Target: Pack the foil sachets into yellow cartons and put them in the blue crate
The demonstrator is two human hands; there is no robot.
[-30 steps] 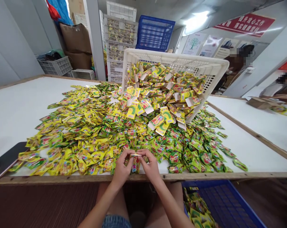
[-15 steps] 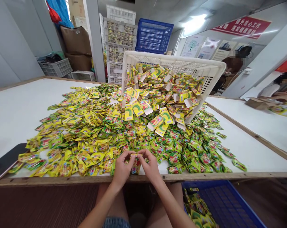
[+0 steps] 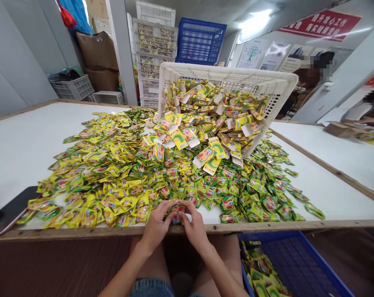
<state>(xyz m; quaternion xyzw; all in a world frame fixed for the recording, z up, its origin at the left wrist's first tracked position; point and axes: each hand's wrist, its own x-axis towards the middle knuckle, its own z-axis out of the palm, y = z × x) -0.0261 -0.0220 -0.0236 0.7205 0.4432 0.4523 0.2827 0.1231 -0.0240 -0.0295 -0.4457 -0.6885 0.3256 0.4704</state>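
My left hand (image 3: pixel 157 226) and my right hand (image 3: pixel 193 227) meet at the table's front edge, fingers curled inward and thumbs close together. Between them they grip a small red-and-green packet (image 3: pixel 177 209), partly hidden by the fingers. Around it spreads a wide heap of small shiny packets, yellow ones (image 3: pixel 112 202) to the left and green ones (image 3: pixel 252 198) to the right. Beyond the hands, a white plastic crate (image 3: pixel 227 72) lies tipped toward me. Small yellow cartons (image 3: pixel 216 148), several with their flaps open, spill from it onto the packets.
A dark phone (image 3: pixel 13 210) lies at the table's left edge. Below the edge on the right stands a blue crate (image 3: pixel 298 260) with yellow-green packs inside. Stacked white crates (image 3: pixel 156 41) and a blue basket (image 3: pixel 201 41) rise behind. Two people are at the right.
My fingers have shifted from pinching a yellow edge to curling round the red-and-green packet. One yellow carton at the front of the spill is gone from its place, and a red-faced carton shows nearby.
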